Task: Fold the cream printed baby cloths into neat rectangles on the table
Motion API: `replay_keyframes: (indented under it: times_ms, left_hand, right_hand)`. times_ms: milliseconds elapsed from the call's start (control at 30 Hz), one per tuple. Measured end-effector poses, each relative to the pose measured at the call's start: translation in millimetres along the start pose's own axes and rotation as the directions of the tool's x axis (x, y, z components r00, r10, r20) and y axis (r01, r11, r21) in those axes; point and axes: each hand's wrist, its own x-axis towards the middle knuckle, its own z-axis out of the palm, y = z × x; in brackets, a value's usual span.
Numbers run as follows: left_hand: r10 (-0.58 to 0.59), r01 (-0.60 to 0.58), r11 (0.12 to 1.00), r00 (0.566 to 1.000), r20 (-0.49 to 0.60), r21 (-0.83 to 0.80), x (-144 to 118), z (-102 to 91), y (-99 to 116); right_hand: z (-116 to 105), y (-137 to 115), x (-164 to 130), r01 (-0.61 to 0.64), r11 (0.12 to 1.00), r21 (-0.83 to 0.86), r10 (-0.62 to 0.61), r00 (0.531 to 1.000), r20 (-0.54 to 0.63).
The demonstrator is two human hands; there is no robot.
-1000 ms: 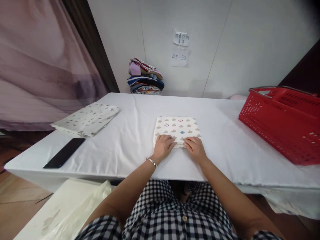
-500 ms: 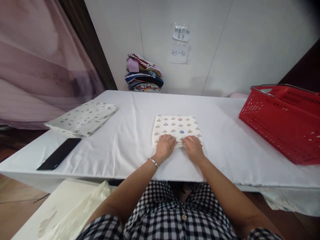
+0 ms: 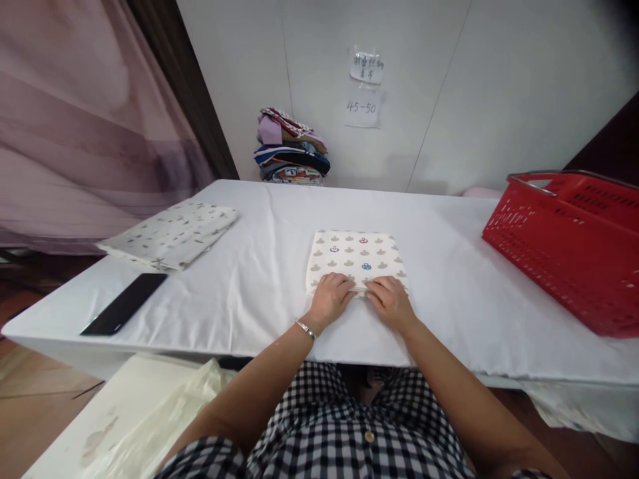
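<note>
A folded white cloth with small grey, red and blue motifs lies flat in front of me on the white-covered table. My left hand grips its near edge left of the middle, fingers on top and the thumb at the folded layers. My right hand pinches the same edge a little further right. A short stretch of stacked layers shows between the two hands. The undersides of the fingers are hidden.
At the left lie another folded patterned cloth and a flat black object. A red plastic basket stands at the right. Behind the table is a pile of folded fabrics. A plastic bag lies at lower left.
Both hands stay at the cloth's near edge, and its layers look pressed closer together. The whole view has shifted slightly.
</note>
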Motion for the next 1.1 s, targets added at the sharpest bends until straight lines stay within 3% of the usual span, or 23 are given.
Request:
replay_keyframes:
  times_ms: [567, 900, 1100]
  left_hand:
    - [0.001, -0.001, 1.0, 1.0, -0.005, -0.016, -1.8, 1.5, -2.4]
    - [-0.023, 0.023, 0.999, 1.0, 0.003, 0.035, 0.7, 2.2, 0.9]
    - [0.024, -0.022, 0.998, 1.0, -0.019, 0.066, 0.6, 1.5, 2.2]
  right_hand:
    - [0.2, 5.5, -2.5, 0.015, 0.998, 0.066, -0.015, 1.0, -0.003]
    - [6.0, 0.9, 0.4, -0.019, 1.0, -0.021, 0.018, 1.0, -0.014]
    - [6.4, -1.1, -1.8, 0.017, 0.999, -0.035, -0.019, 0.998, -0.066]
